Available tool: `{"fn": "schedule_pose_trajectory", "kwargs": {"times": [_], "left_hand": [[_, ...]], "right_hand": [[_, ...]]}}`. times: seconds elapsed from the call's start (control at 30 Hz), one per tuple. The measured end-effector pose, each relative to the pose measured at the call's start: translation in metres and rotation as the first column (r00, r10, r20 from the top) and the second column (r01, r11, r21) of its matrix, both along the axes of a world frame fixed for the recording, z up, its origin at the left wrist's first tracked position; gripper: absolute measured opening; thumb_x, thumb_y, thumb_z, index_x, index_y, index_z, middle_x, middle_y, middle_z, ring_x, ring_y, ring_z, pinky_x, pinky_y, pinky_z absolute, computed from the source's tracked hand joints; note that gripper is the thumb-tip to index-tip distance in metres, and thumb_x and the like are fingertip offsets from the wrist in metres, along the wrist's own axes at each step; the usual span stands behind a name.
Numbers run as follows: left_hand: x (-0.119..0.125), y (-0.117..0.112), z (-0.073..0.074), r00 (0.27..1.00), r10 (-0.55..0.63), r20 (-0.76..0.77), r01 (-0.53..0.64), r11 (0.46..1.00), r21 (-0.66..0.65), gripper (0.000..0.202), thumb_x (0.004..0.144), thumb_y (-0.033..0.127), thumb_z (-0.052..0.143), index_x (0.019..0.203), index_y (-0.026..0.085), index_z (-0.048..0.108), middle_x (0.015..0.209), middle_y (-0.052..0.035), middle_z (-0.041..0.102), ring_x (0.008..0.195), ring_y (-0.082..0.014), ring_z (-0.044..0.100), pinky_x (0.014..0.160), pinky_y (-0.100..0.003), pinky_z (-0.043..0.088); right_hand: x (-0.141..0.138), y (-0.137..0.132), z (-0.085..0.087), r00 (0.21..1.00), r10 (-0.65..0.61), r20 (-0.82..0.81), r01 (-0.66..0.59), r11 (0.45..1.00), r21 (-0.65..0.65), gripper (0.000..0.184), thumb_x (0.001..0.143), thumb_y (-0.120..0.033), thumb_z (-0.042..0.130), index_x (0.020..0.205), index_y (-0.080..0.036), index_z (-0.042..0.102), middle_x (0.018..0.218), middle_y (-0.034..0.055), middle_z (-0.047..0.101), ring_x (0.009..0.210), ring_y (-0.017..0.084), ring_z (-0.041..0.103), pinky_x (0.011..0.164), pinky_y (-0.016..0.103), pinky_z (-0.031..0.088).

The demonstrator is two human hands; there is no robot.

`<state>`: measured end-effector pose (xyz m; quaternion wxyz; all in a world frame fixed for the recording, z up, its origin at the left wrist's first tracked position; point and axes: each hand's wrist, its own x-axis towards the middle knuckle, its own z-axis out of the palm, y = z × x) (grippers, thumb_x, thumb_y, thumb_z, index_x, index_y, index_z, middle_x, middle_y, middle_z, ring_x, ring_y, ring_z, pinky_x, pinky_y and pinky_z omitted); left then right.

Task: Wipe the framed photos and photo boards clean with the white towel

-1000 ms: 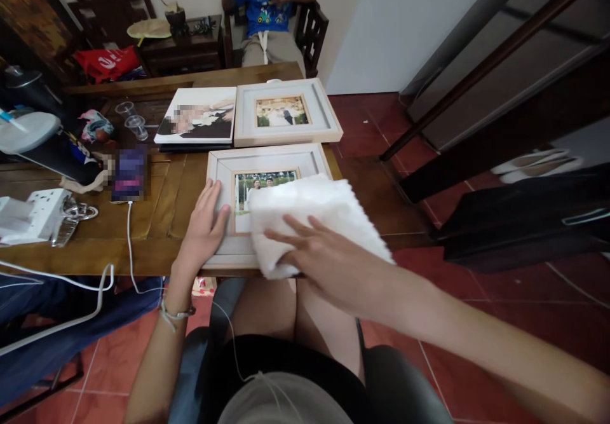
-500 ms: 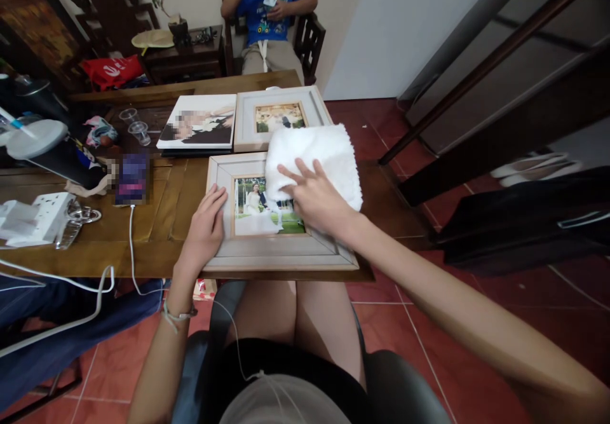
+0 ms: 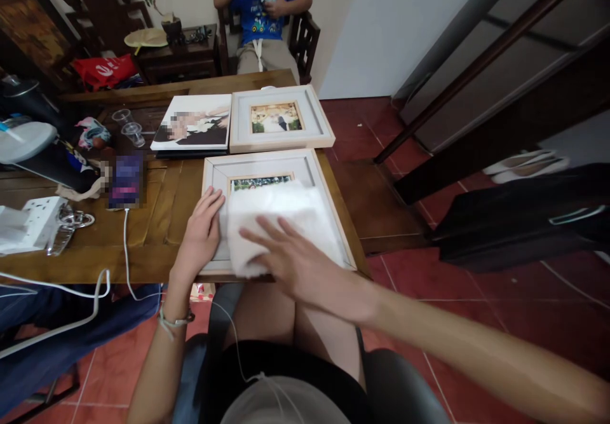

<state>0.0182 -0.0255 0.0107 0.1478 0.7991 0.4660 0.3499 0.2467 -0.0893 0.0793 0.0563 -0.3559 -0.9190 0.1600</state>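
Near the front edge of the table lies a pale picture frame (image 3: 328, 189) around a photo, most of which is covered. My left hand (image 3: 203, 227) rests open on the frame's left side, fingers extended together. A fluffy white cloth (image 3: 305, 205) is spread over the photo and the lower part of the frame. My right hand (image 3: 281, 249) presses on this cloth and holds it against the frame, its fingers spread and slightly blurred. Behind it lie a second pale picture frame (image 3: 312, 114) with a wedding photo and a white-edged photo panel (image 3: 183, 103).
On the left are a phone (image 3: 124, 181) with its cable, a power strip (image 3: 40, 220), a dark tumbler (image 3: 61, 163) and clear plastic cups (image 3: 132, 133). A person in a blue shirt (image 3: 260, 14) sits beyond the table (image 3: 159, 227).
My right hand and the white cloth have moved down and left, from the frame's upper right across the photo to its lower edge. My left hand stays on the frame's left side.
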Motion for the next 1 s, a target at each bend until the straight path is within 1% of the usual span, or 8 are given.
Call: {"fn": "schedule_pose_trajectory", "kwargs": {"times": [0.1, 0.2, 0.37, 0.5, 0.7, 0.77, 0.9, 1.0], "left_hand": [[-0.001, 0.001, 0.000, 1.000, -0.014, 0.009, 0.014, 1.000, -0.006, 0.041, 0.096, 0.012, 0.039, 0.132, 0.020, 0.056, 0.142, -0.0115, 0.055, 0.142, -0.0228, 0.039, 0.117, -0.056, 0.032], [-0.001, 0.002, 0.000, 1.000, -0.018, 0.010, 0.018, 1.000, 0.002, 0.041, 0.096, 0.011, 0.039, 0.130, 0.020, 0.058, 0.141, -0.0115, 0.056, 0.142, -0.0228, 0.039, 0.116, -0.056, 0.032], [-0.001, 0.002, 0.001, 1.000, 0.001, 0.001, -0.001, 1.000, -0.004, 0.038, 0.095, 0.011, 0.040, 0.126, 0.018, 0.061, 0.138, -0.0129, 0.057, 0.141, -0.0241, 0.040, 0.116, -0.056, 0.033], [-0.001, 0.001, -0.001, 1.000, -0.006, 0.015, 0.006, 1.000, 0.002, 0.042, 0.093, 0.007, 0.038, 0.126, 0.020, 0.061, 0.139, -0.0106, 0.058, 0.141, -0.0232, 0.040, 0.117, -0.056, 0.032], [-0.001, 0.002, -0.004, 0.999, 0.001, 0.042, -0.002, 1.000, 0.025, 0.044, 0.090, 0.003, 0.039, 0.124, 0.020, 0.061, 0.137, -0.0097, 0.059, 0.140, -0.0224, 0.042, 0.116, -0.056, 0.034], [0.000, 0.003, -0.004, 0.999, 0.009, 0.045, -0.010, 1.000, 0.022, 0.044, 0.090, 0.003, 0.039, 0.124, 0.019, 0.061, 0.137, -0.0101, 0.060, 0.139, -0.0229, 0.043, 0.116, -0.055, 0.035], [0.001, 0.002, -0.002, 0.999, 0.027, 0.043, -0.028, 0.999, 0.022, 0.044, 0.090, 0.003, 0.039, 0.125, 0.018, 0.061, 0.136, -0.0107, 0.060, 0.139, -0.0229, 0.044, 0.116, -0.054, 0.035], [0.002, 0.001, -0.001, 0.999, 0.030, 0.041, -0.031, 0.999, 0.021, 0.043, 0.091, 0.004, 0.037, 0.125, 0.016, 0.061, 0.136, -0.0117, 0.060, 0.139, -0.0228, 0.043, 0.117, -0.054, 0.035]], "right_hand": [[-0.013, 0.050, -0.011, 0.992, -0.114, 0.056, 0.104, 0.981, 0.166, 0.042, 0.085, 0.001, 0.048, 0.115, -0.018, 0.071, 0.154, 0.0111, 0.039, 0.145, 0.036, 0.025, 0.116, 0.063, 0.021], [-0.025, 0.099, -0.011, 0.979, -0.189, 0.081, 0.150, 0.926, 0.348, 0.041, 0.088, -0.001, 0.049, 0.117, -0.020, 0.070, 0.158, 0.0078, 0.031, 0.147, 0.035, 0.018, 0.119, 0.063, 0.016], [-0.043, 0.138, -0.009, 0.987, -0.073, 0.144, 0.009, 0.917, 0.400, 0.047, 0.090, 0.001, 0.043, 0.122, -0.023, 0.067, 0.154, 0.0047, 0.039, 0.147, 0.028, 0.025, 0.118, 0.059, 0.021], [-0.030, 0.133, -0.012, 0.982, -0.094, 0.162, 0.036, 0.942, 0.333, 0.053, 0.082, 0.008, 0.043, 0.119, -0.020, 0.068, 0.148, 0.0067, 0.048, 0.144, 0.026, 0.033, 0.115, 0.057, 0.027], [0.047, 0.124, -0.011, 0.942, -0.314, 0.119, 0.260, 0.907, 0.331, 0.051, 0.074, 0.008, 0.043, 0.101, -0.020, 0.076, 0.132, 0.0076, 0.064, 0.126, 0.028, 0.056, 0.111, 0.055, 0.035], [0.067, 0.117, -0.009, 0.924, -0.361, 0.122, 0.307, 0.895, 0.323, 0.053, 0.071, 0.009, 0.042, 0.101, -0.018, 0.076, 0.133, 0.0090, 0.063, 0.126, 0.030, 0.056, 0.111, 0.056, 0.035], [0.073, 0.078, -0.002, 0.930, -0.317, 0.189, 0.257, 0.924, 0.282, 0.054, 0.065, 0.010, 0.042, 0.102, -0.012, 0.074, 0.138, 0.0145, 0.057, 0.138, 0.032, 0.042, 0.109, 0.059, 0.037], [0.069, 0.027, 0.003, 0.947, -0.248, 0.202, 0.212, 0.959, 0.187, 0.048, 0.064, 0.005, 0.046, 0.097, -0.015, 0.074, 0.139, 0.0161, 0.056, 0.135, 0.036, 0.045, 0.103, 0.063, 0.041]]}}
